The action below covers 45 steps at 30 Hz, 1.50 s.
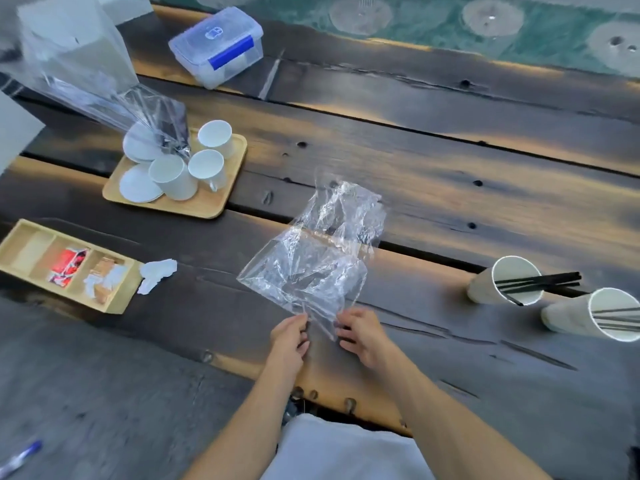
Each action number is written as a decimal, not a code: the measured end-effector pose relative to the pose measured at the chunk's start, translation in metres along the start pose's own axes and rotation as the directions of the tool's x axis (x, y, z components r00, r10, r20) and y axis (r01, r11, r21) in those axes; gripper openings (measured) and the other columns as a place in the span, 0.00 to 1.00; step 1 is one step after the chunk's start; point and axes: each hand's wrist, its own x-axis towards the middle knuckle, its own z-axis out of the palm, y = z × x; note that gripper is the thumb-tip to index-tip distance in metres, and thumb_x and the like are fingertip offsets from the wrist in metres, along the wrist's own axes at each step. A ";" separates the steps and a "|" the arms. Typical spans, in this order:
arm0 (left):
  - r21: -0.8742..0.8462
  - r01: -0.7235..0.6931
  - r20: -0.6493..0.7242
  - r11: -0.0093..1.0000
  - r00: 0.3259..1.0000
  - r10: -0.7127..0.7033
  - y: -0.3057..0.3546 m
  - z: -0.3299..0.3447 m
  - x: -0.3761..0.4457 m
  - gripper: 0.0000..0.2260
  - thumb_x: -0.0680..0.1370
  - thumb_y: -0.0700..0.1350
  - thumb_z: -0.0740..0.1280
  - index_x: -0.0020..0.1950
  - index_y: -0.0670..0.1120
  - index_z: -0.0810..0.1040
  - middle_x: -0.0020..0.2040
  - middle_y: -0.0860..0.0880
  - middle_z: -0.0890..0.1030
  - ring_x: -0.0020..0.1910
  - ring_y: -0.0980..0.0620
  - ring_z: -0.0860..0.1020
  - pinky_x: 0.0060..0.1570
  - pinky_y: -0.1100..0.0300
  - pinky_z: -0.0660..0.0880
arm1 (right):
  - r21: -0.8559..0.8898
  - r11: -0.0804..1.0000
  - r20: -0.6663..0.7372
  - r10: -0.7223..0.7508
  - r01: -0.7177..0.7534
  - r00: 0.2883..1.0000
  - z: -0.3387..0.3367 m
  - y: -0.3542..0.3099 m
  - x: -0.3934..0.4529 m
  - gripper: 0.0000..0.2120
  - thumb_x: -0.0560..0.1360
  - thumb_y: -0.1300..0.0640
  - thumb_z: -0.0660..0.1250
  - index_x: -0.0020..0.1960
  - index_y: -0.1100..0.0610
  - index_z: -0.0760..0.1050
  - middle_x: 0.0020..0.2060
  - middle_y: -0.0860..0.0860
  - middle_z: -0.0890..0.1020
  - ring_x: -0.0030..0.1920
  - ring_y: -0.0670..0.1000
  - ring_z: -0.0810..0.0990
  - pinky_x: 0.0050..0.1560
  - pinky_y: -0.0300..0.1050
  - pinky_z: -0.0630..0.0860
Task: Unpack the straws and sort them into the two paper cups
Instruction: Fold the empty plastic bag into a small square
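- Both hands are at the near edge of the dark plank worktop (450, 188), close together, each holding the near end of a clear plastic bag (311, 258).
- The left hand (289, 336) has its thumb and fingers curled onto the bag's left near corner.
- The right hand (358, 332) pinches the right near corner, fingers bent.
- The bag is crumpled and see-through, stretching from the hands away toward the middle of the worktop; I can see no straws in it.
- Two paper cups stand at the right. The left cup (485, 289) holds several black straws (540, 282) that poke out to the right over its rim.
- The right cup (575, 315), just beside it and nearer, also has thin black straws across its mouth, running off the right edge of view.
- On the left, farther off, a wooden tray (207, 202) carries white cups and white saucers or lids, with a big clear wrapper (86, 74) drooping onto it.
- Nearer on the left sits a wooden divided box (20, 244) with sachets in two compartments, and a crumpled white scrap (156, 273) touching its right end.
- A clear lidded tub (216, 46) with a blue clip stands at the far side.
- A blue pen (20, 457) lies at the near left corner.
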 end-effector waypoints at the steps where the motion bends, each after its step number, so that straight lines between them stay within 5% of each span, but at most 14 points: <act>1: -0.036 0.026 0.071 0.999 0.997 -0.023 -0.002 0.005 -0.004 0.02 0.78 0.40 0.70 0.49 0.43 0.81 0.36 0.48 0.77 0.33 0.53 0.73 0.37 0.60 0.72 | 0.009 1.000 -0.016 -0.006 0.006 1.000 -0.002 0.003 0.000 0.08 0.76 0.61 0.67 0.55 0.58 0.76 0.42 0.52 0.82 0.41 0.50 0.80 0.44 0.44 0.75; 5: -0.095 0.052 0.244 0.994 0.969 -0.027 -0.011 0.022 -0.013 0.03 0.78 0.33 0.68 0.47 0.40 0.77 0.42 0.41 0.81 0.41 0.47 0.80 0.43 0.58 0.76 | 0.115 0.990 -0.118 -0.068 0.081 0.991 -0.026 0.011 -0.004 0.05 0.78 0.62 0.67 0.43 0.59 0.73 0.34 0.53 0.77 0.34 0.48 0.77 0.35 0.39 0.78; 9: -0.110 0.029 0.261 0.993 0.965 0.001 -0.017 0.021 -0.011 0.05 0.77 0.32 0.68 0.51 0.38 0.76 0.48 0.38 0.82 0.46 0.44 0.82 0.47 0.56 0.78 | 0.049 0.980 -0.238 -0.177 0.193 0.955 -0.066 0.015 -0.008 0.12 0.77 0.63 0.68 0.38 0.58 0.69 0.30 0.52 0.70 0.33 0.48 0.70 0.33 0.40 0.76; 13: -0.119 -0.024 0.206 0.993 0.977 0.048 -0.007 0.013 -0.007 0.02 0.78 0.36 0.69 0.50 0.40 0.77 0.45 0.42 0.82 0.45 0.45 0.81 0.51 0.52 0.78 | -0.069 0.981 -0.205 -0.191 0.181 0.960 -0.107 0.028 -0.012 0.11 0.77 0.66 0.68 0.38 0.61 0.69 0.27 0.54 0.70 0.28 0.49 0.68 0.28 0.39 0.71; 18: 0.238 -0.177 0.122 0.955 0.981 0.151 0.004 0.001 0.014 0.04 0.78 0.39 0.70 0.45 0.40 0.78 0.35 0.44 0.82 0.30 0.53 0.80 0.34 0.62 0.80 | -0.149 0.984 -0.216 -0.133 0.102 0.967 -0.147 0.040 -0.010 0.11 0.75 0.65 0.70 0.38 0.60 0.70 0.29 0.57 0.73 0.26 0.49 0.70 0.27 0.41 0.71; 21: 0.384 -0.151 0.165 0.911 0.982 0.093 0.006 0.000 0.011 0.05 0.76 0.34 0.71 0.51 0.37 0.79 0.39 0.41 0.82 0.35 0.49 0.79 0.32 0.62 0.80 | -0.203 0.978 -0.201 -0.088 0.046 0.976 -0.161 0.041 -0.007 0.10 0.74 0.69 0.69 0.37 0.61 0.72 0.28 0.57 0.74 0.26 0.50 0.71 0.27 0.41 0.72; 24: 0.534 -0.257 0.194 0.805 0.964 0.179 0.020 0.010 0.010 0.02 0.76 0.36 0.72 0.48 0.39 0.82 0.44 0.38 0.85 0.37 0.48 0.80 0.32 0.63 0.78 | -0.278 0.960 -0.135 -0.055 0.015 0.989 -0.168 0.036 -0.006 0.11 0.73 0.72 0.65 0.36 0.61 0.75 0.29 0.56 0.76 0.28 0.50 0.72 0.28 0.40 0.71; 28: 0.659 -0.363 0.310 0.659 0.929 0.201 0.043 0.037 0.013 0.09 0.78 0.42 0.71 0.42 0.37 0.83 0.34 0.41 0.81 0.30 0.48 0.75 0.27 0.63 0.71 | -0.334 0.942 -0.146 -0.082 0.029 0.986 -0.175 0.026 -0.001 0.16 0.71 0.76 0.56 0.35 0.61 0.77 0.28 0.55 0.77 0.28 0.49 0.71 0.26 0.38 0.68; 33: 0.698 -0.340 0.295 0.631 0.938 0.179 0.055 0.055 0.022 0.08 0.79 0.39 0.69 0.40 0.40 0.81 0.36 0.43 0.79 0.36 0.50 0.75 0.38 0.58 0.77 | -0.257 0.965 -0.233 -0.108 0.046 0.966 -0.189 0.028 0.007 0.18 0.74 0.76 0.64 0.30 0.59 0.72 0.23 0.54 0.73 0.23 0.49 0.68 0.28 0.39 0.65; 36: 0.732 -0.373 0.337 0.570 0.926 0.172 0.061 0.060 0.028 0.08 0.78 0.44 0.70 0.47 0.39 0.83 0.41 0.44 0.82 0.41 0.50 0.77 0.41 0.58 0.77 | -0.311 0.950 -0.084 -0.060 0.031 0.995 -0.192 0.025 0.002 0.13 0.73 0.78 0.62 0.35 0.64 0.73 0.29 0.59 0.75 0.25 0.51 0.71 0.28 0.41 0.67; 40: 0.760 -0.464 0.377 0.456 0.885 0.273 0.069 0.076 0.032 0.09 0.77 0.42 0.69 0.42 0.36 0.80 0.40 0.42 0.82 0.41 0.49 0.76 0.40 0.58 0.71 | -0.291 0.956 -0.018 0.034 -0.038 0.999 -0.185 0.012 0.003 0.02 0.75 0.70 0.67 0.44 0.65 0.76 0.36 0.61 0.79 0.30 0.53 0.77 0.31 0.43 0.69; 43: 0.791 -0.470 0.400 0.392 0.882 0.251 0.073 0.082 0.035 0.10 0.75 0.40 0.68 0.34 0.44 0.75 0.34 0.45 0.75 0.36 0.50 0.71 0.39 0.58 0.69 | -0.196 0.978 -0.154 -0.106 0.075 0.982 -0.176 -0.007 0.007 0.10 0.78 0.56 0.68 0.48 0.64 0.76 0.37 0.57 0.81 0.32 0.50 0.78 0.32 0.41 0.75; 45: 0.796 -0.465 0.419 0.388 0.885 0.202 0.076 0.079 0.037 0.10 0.74 0.40 0.68 0.33 0.46 0.76 0.34 0.46 0.75 0.36 0.51 0.70 0.40 0.58 0.69 | -0.084 0.982 -0.244 -0.182 0.166 0.953 -0.169 -0.020 0.010 0.09 0.80 0.56 0.65 0.47 0.63 0.75 0.37 0.56 0.80 0.33 0.50 0.78 0.32 0.40 0.75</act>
